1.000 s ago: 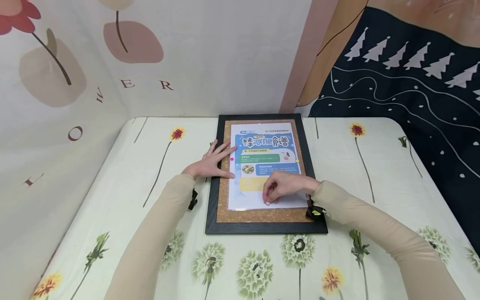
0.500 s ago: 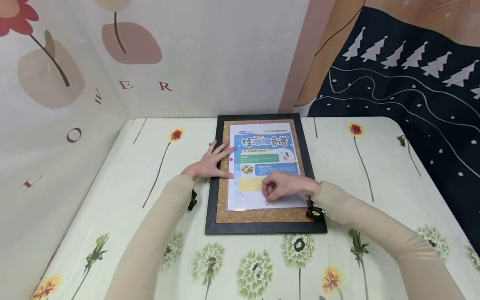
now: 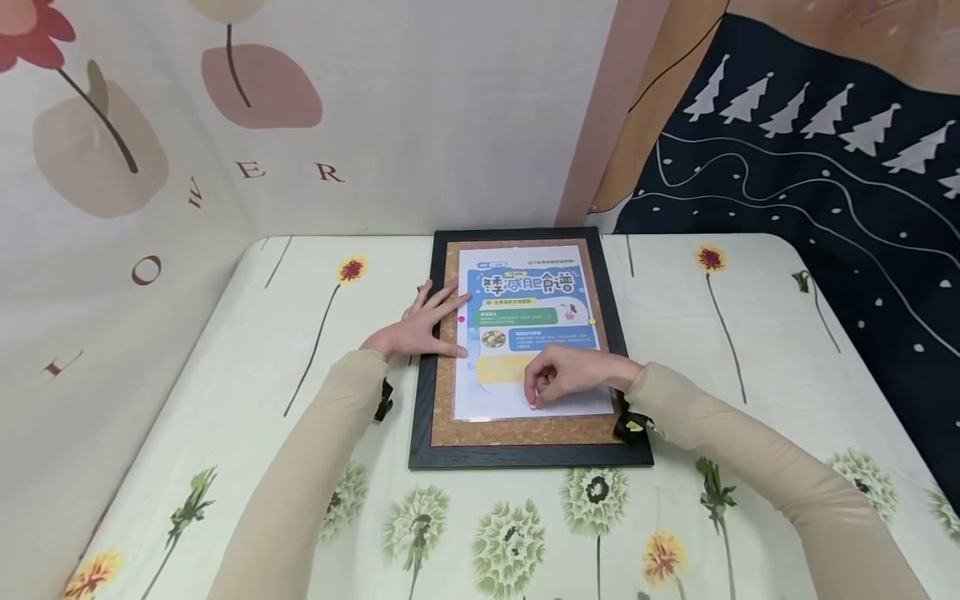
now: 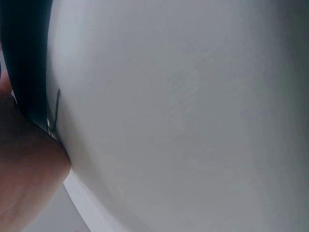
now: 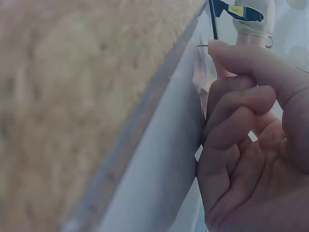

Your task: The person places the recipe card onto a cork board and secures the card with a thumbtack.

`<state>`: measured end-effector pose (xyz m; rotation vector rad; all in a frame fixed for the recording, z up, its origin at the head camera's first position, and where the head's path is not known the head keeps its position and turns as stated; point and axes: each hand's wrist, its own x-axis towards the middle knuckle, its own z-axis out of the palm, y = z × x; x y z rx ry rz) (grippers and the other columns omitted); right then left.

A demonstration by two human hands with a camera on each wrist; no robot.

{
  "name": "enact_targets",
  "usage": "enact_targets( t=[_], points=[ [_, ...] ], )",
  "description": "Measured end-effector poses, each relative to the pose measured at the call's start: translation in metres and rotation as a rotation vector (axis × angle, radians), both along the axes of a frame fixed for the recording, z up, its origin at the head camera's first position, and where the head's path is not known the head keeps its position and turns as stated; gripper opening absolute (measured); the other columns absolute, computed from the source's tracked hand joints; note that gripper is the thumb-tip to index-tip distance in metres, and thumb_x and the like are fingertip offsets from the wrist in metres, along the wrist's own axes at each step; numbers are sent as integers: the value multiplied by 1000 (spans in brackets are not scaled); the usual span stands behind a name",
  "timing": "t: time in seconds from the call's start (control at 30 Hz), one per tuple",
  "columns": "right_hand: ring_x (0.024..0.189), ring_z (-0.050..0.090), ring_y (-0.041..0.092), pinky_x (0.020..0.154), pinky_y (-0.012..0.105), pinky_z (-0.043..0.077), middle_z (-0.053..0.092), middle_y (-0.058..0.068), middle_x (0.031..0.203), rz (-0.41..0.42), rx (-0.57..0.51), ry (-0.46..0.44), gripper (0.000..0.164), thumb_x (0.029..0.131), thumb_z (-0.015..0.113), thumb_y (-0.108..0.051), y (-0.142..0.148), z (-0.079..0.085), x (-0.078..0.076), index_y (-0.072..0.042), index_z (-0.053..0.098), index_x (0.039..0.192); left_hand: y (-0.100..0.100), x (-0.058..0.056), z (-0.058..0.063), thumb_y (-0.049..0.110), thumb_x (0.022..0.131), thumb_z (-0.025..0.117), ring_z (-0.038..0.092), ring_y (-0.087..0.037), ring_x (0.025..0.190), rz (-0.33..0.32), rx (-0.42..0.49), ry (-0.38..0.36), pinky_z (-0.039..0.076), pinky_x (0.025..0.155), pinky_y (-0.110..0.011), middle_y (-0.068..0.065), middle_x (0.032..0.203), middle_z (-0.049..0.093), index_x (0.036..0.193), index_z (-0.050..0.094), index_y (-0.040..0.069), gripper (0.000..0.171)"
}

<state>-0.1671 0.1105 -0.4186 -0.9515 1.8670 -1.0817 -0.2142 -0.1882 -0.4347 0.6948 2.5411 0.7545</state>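
A corkboard (image 3: 480, 432) in a black frame lies flat, with a printed poster (image 3: 487, 402) on it. My left hand (image 3: 420, 327) rests on its left side, fingers spread across the frame and thumb reaching the poster's edge. Near the poster's bottom edge, my right hand (image 3: 573, 371) pinches a small white push pin (image 3: 533, 407) between thumb and fingertips. In the right wrist view the thin needle of the pin (image 5: 202, 46) sticks out past the thumb, close over the poster, and the other fingers are curled. Its head is mostly hidden there.
A pink pin (image 3: 461, 319) sits at the poster's left edge and a yellow pin (image 3: 592, 321) at its right. The tablecloth (image 3: 300, 467) has printed flowers. Behind the table hang a pale curtain (image 3: 420, 125) and a dark cloth with printed trees (image 3: 787, 187).
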Motion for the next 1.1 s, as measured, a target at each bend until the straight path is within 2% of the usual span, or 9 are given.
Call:
enact_targets(
  t=[0.27,0.47,0.73,0.83,0.97,1.1],
  points=[
    [51,39,9,54,22,32,53,-4,58,-4,35,66,10,81,71,3,-4,-2,1,-6,73,79,-2,1,0,48,82,75,-27,-30,140,-15,2,11,0,106,-68,-1,162,-8,157,16,25,98],
    [50,41,6,52,21,33,55,-5,57,-15,54,80,10,80,73,3,-7,-2,1,-7,73,77,-4,2,0,47,81,75,-26,-31,140,-9,2,15,-1,106,-68,-1,162,-7,157,17,24,98],
    [51,39,9,53,22,32,53,-3,57,-14,40,15,7,82,71,3,0,2,-2,-4,74,83,-2,2,-1,50,81,74,-27,-30,140,-6,-12,13,0,107,-67,1,162,-8,157,15,25,99],
    [54,40,10,54,22,33,53,-2,61,-43,36,13,7,83,70,1,11,3,-8,-3,74,87,-1,2,0,48,82,73,-27,-30,140,-12,0,17,-1,106,-67,-1,162,-8,157,15,24,98],
    [62,48,14,59,24,39,60,2,73,-135,50,102,8,86,68,-4,34,9,-18,-2,72,92,-2,3,2,48,82,74,-21,-32,142,-2,-4,56,1,107,-66,-3,162,-2,156,22,22,93],
    [73,54,18,67,29,45,64,3,84,-259,119,263,11,89,65,-5,63,16,-27,0,70,98,-11,8,5,48,83,73,-7,-37,145,28,-35,130,3,109,-64,-8,161,9,152,34,18,85]
  ],
)
